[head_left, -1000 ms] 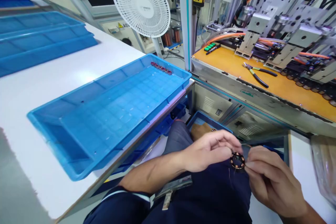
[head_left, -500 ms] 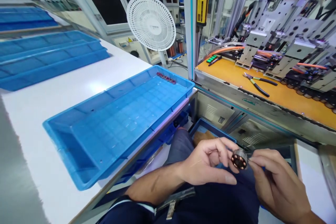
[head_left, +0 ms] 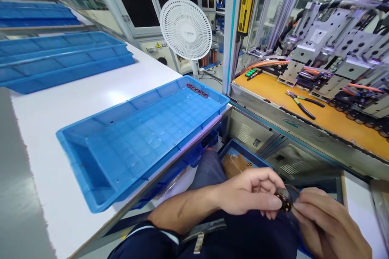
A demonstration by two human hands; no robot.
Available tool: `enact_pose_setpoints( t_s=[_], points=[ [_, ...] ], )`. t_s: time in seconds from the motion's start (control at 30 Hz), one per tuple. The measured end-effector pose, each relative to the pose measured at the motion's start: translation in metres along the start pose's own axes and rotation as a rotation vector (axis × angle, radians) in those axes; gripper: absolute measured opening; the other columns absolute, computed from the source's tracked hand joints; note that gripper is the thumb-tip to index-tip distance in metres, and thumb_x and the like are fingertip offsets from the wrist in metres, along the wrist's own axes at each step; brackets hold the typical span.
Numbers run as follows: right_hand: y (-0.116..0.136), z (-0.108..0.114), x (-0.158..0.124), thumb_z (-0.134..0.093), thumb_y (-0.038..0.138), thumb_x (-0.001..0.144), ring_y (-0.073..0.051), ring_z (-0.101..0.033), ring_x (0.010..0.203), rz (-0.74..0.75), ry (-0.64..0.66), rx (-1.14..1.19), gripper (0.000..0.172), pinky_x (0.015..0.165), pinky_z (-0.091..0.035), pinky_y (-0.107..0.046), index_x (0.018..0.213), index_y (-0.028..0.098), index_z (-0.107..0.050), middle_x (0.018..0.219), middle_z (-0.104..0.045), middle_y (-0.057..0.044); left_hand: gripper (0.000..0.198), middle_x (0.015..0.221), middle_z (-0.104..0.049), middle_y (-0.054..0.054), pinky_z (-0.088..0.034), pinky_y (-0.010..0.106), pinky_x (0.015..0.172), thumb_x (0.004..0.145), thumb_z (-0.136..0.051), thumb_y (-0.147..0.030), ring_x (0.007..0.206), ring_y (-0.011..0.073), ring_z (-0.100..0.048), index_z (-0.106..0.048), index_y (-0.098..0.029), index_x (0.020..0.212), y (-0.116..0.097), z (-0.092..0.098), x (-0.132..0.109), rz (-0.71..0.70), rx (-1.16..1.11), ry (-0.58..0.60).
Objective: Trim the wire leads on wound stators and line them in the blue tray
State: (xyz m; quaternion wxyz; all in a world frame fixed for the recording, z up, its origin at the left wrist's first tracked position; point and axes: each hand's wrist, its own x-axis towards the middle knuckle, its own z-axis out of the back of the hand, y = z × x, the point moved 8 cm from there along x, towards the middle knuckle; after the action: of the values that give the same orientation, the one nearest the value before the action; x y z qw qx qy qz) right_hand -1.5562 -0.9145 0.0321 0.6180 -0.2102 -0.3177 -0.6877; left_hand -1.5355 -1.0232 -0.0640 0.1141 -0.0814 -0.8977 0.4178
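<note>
A small round motor stator (head_left: 284, 201) with copper windings sits in my left hand (head_left: 253, 194), its thumb pressed on the near face and the fingers curled behind. My right hand (head_left: 326, 220) is close against the stator's right side, thumb and fingertips pinched together. What lies in that pinch is too small to make out; a faint thin line, perhaps wire, curves above it. In the blue tray (head_left: 100, 192) on the left, a short row of similar wound parts (head_left: 197, 90) lies at the far end.
More blue trays (head_left: 67, 71) are stacked on the white table (head_left: 39, 129). A white fan (head_left: 186, 28) stands beyond. Pliers (head_left: 304, 103) lie on the machine's orange bench (head_left: 273, 94). Below it, a blue bin (head_left: 232, 144) holds brown material and a small part.
My left thumb has closed down onto the stator, which has turned and shifted slightly right and down. My right hand has moved slightly right and down, still pinched. The view has shifted a little.
</note>
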Motion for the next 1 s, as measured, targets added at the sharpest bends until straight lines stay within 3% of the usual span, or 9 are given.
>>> enact_pose_setpoints(
  t_s=[0.13, 0.23, 0.37, 0.5, 0.6, 0.7, 0.83, 0.9, 1.0],
  points=[
    [0.003, 0.000, 0.018, -0.055, 0.015, 0.096, -0.012, -0.064, 0.064, -0.025, -0.068, -0.062, 0.005, 0.061, -0.052, -0.022, 0.095, 0.018, -0.060, 0.077, -0.064, -0.003, 0.027, 0.086, -0.069, 0.004, -0.051, 0.015, 0.054, 0.087, -0.074, -0.027, 0.063, 0.0089, -0.069, -0.055, -0.016, 0.103, -0.015, 0.001, -0.003, -0.210, -0.031, -0.035],
    [0.002, -0.001, 0.025, -0.056, 0.010, 0.093, -0.010, -0.064, 0.064, -0.026, -0.047, -0.027, 0.007, 0.062, -0.051, -0.019, 0.095, 0.016, -0.058, 0.078, -0.063, -0.004, 0.029, 0.110, -0.068, 0.005, -0.059, 0.026, 0.076, 0.077, -0.081, -0.011, 0.090, 0.0159, -0.074, -0.054, -0.015, 0.088, -0.026, 0.000, -0.006, -0.358, -0.120, -0.034],
    [0.000, 0.004, 0.026, -0.055, 0.007, 0.090, -0.009, -0.065, 0.068, 0.002, -0.001, 0.072, 0.010, 0.064, -0.053, -0.018, 0.093, 0.016, -0.058, 0.078, -0.064, -0.003, 0.040, 0.106, -0.072, 0.007, -0.050, 0.038, 0.099, 0.070, -0.088, -0.021, 0.122, 0.0257, -0.063, -0.053, -0.018, 0.088, -0.029, 0.003, -0.006, -0.395, -0.271, -0.030],
    [0.004, 0.008, 0.030, -0.055, 0.006, 0.090, -0.009, -0.067, 0.066, 0.080, 0.019, 0.136, 0.012, 0.068, -0.055, -0.018, 0.094, 0.017, -0.059, 0.077, -0.065, -0.002, 0.051, 0.096, -0.071, 0.012, -0.052, 0.029, 0.081, 0.078, -0.077, -0.055, 0.094, 0.0208, -0.070, -0.061, -0.012, 0.100, -0.004, 0.002, 0.001, -0.116, -0.155, -0.014],
    [0.003, 0.006, 0.031, -0.054, 0.005, 0.090, -0.010, -0.066, 0.062, 0.068, 0.036, 0.157, 0.015, 0.062, -0.056, -0.020, 0.095, 0.018, -0.059, 0.074, -0.065, -0.001, 0.047, 0.069, -0.066, 0.003, -0.049, 0.024, 0.061, 0.083, -0.071, -0.056, 0.060, 0.0145, -0.066, -0.057, -0.013, 0.096, 0.007, -0.007, 0.000, 0.012, -0.074, 0.097],
    [0.001, 0.004, 0.029, -0.056, 0.007, 0.090, -0.012, -0.066, 0.063, 0.031, 0.010, 0.130, 0.014, 0.059, -0.056, -0.022, 0.096, 0.019, -0.060, 0.075, -0.066, -0.002, 0.032, 0.071, -0.067, 0.001, -0.049, 0.019, 0.058, 0.089, -0.071, -0.039, 0.059, 0.0111, -0.066, -0.052, -0.016, 0.102, -0.002, -0.004, -0.003, -0.065, -0.021, 0.025],
    [-0.011, 0.000, 0.026, -0.057, 0.005, 0.088, -0.013, -0.064, 0.066, -0.153, -0.028, 0.152, 0.014, 0.058, -0.054, -0.022, 0.093, 0.017, -0.061, 0.076, -0.065, -0.003, 0.016, 0.102, -0.067, 0.004, -0.055, 0.019, 0.066, 0.088, -0.070, -0.014, 0.078, 0.0125, -0.073, -0.055, -0.016, 0.092, -0.024, 0.003, -0.008, -0.291, 0.045, -0.148],
    [-0.020, -0.001, 0.023, -0.057, 0.005, 0.088, -0.013, -0.062, 0.066, -0.272, -0.060, 0.238, 0.014, 0.058, -0.052, -0.023, 0.091, 0.017, -0.062, 0.075, -0.064, -0.003, 0.022, 0.113, -0.065, 0.003, -0.058, 0.024, 0.078, 0.081, -0.074, -0.006, 0.092, 0.0155, -0.073, -0.054, -0.015, 0.082, -0.033, 0.002, -0.009, -0.412, 0.041, -0.154],
    [-0.027, -0.003, 0.022, -0.057, 0.005, 0.089, -0.013, -0.060, 0.067, -0.333, -0.098, 0.404, 0.013, 0.060, -0.052, -0.025, 0.089, 0.016, -0.062, 0.073, -0.061, -0.003, 0.032, 0.107, -0.069, 0.000, -0.054, 0.036, 0.098, 0.076, -0.081, -0.009, 0.112, 0.0215, -0.068, -0.051, -0.017, 0.080, -0.036, 0.003, -0.007, -0.465, -0.072, -0.108]
  ],
)
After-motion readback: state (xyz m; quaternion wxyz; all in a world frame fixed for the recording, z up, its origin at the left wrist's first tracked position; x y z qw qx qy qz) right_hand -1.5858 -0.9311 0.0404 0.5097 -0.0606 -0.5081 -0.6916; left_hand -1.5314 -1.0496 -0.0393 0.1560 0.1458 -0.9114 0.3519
